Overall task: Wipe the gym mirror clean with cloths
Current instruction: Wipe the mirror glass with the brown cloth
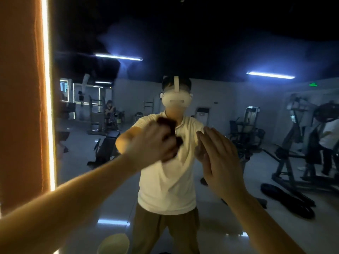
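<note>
An orange wall (20,107) with a glowing light strip (48,107) edges the mirror (211,57) on the left; the left hand (152,145), blurred, curls its fingers round a dark cloth (167,125) that bunches out above the knuckles, against the glass; just beside it the right hand (220,158) lies flat, fingers straight and together, meeting their reflection; the glass shows the person, ceiling lights, a pale floor and gym machines (297,143).

Mirror (247,43) glass is free toward its top, right and bottom edges — wide room for a sweep. Centre is taken: left hand (152,143) w/ cloth (170,129), right hand (220,158) flat just beside, narrow gap btwn them. At the left edge, light strip (48,107) and orange wall (20,107) block sideways reach.
</note>
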`<state>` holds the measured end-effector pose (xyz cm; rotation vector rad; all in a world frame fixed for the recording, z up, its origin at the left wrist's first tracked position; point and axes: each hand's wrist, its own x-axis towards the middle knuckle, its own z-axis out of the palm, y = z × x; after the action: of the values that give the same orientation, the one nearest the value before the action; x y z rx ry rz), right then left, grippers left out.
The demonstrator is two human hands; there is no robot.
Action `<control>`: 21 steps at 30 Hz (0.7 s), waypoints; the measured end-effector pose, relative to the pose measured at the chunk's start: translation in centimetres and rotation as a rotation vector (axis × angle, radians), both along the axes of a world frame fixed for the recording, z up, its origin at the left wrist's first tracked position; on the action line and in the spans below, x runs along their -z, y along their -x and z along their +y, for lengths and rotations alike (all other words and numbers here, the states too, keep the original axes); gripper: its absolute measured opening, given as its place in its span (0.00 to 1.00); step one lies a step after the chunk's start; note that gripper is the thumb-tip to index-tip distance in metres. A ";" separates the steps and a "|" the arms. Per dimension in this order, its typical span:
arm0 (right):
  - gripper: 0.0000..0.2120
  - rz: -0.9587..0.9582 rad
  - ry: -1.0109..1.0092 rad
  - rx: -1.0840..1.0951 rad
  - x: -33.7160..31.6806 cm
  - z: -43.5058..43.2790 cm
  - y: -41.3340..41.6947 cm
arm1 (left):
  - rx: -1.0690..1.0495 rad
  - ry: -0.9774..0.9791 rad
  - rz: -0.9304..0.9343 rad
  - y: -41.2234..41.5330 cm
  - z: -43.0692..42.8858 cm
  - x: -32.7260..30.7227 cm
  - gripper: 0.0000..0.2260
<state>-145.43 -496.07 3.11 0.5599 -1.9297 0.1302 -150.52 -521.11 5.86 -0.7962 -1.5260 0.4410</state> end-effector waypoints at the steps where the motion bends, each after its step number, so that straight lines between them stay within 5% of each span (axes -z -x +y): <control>1: 0.25 0.010 0.014 -0.008 -0.4 0.0 -0.1 | 0.026 -0.208 0.015 -0.1 -0.2 -3.5 0.12; 5: 0.22 0.072 0.140 -0.072 -2.7 -0.7 0.0 | 0.122 -0.718 -0.048 -0.2 1.8 -7.3 0.13; 7: 0.21 0.105 0.161 -0.066 -4.3 -1.5 0.4 | 0.179 -0.533 -0.128 -0.7 3.8 -3.2 0.13; 10: 0.23 0.156 0.142 -0.015 -7.0 -3.5 0.9 | 0.121 0.021 -0.169 -0.8 2.8 1.4 0.13; 13: 0.24 0.158 0.099 -0.002 -9.8 -5.9 0.9 | 0.082 0.119 -0.030 -0.6 -1.6 -2.2 0.11; 16: 0.24 0.181 0.070 -0.010 -11.9 -7.8 1.1 | 0.032 -0.118 0.101 -0.5 -7.5 -9.1 0.14; 21: 0.25 0.246 0.085 0.038 -15.8 -9.5 2.6 | 0.014 -0.765 0.056 -0.5 -9.1 -16.0 0.13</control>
<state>-148.02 -505.52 18.91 0.4596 -1.6860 0.1131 -149.99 -530.18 21.84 -0.1902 -1.4736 -0.1433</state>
